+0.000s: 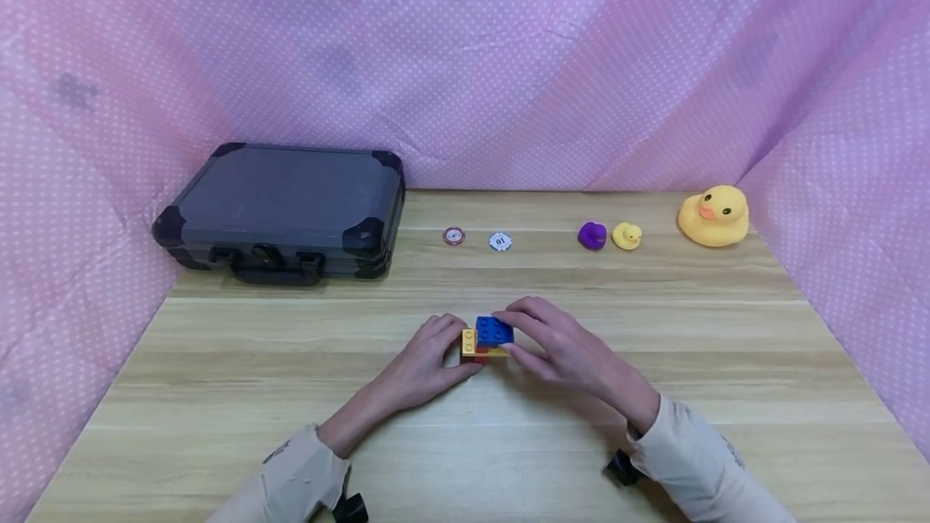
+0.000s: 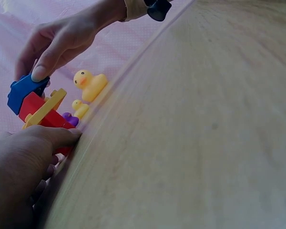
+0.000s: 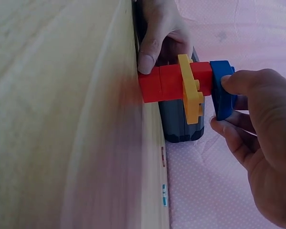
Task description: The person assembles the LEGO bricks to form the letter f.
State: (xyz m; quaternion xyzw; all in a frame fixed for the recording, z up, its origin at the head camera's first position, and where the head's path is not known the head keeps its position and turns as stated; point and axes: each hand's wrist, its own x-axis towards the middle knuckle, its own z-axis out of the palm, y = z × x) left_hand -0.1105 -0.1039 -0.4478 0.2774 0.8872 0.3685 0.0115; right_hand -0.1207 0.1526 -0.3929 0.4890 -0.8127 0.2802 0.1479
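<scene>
A small tower of toy building bricks stands on the table between both hands. At its base are red bricks (image 3: 161,85), with a yellow plate (image 1: 469,341) across them and another red brick (image 3: 204,76) above that. A blue brick (image 1: 494,332) with a slanted side tops the tower, tilted slightly against the red one in the right wrist view. My left hand (image 1: 429,361) grips the lowest red brick, thumb on the near side and fingers behind. Thumb and fingers of my right hand (image 1: 559,345) pinch the blue brick from the right.
A dark grey hard case (image 1: 283,200) lies at the back left. Behind the tower are a red chip (image 1: 454,236) and a white chip (image 1: 500,241). Toward the back right sit a purple duck (image 1: 592,236), a small yellow duck (image 1: 626,236) and a big yellow duck (image 1: 715,218).
</scene>
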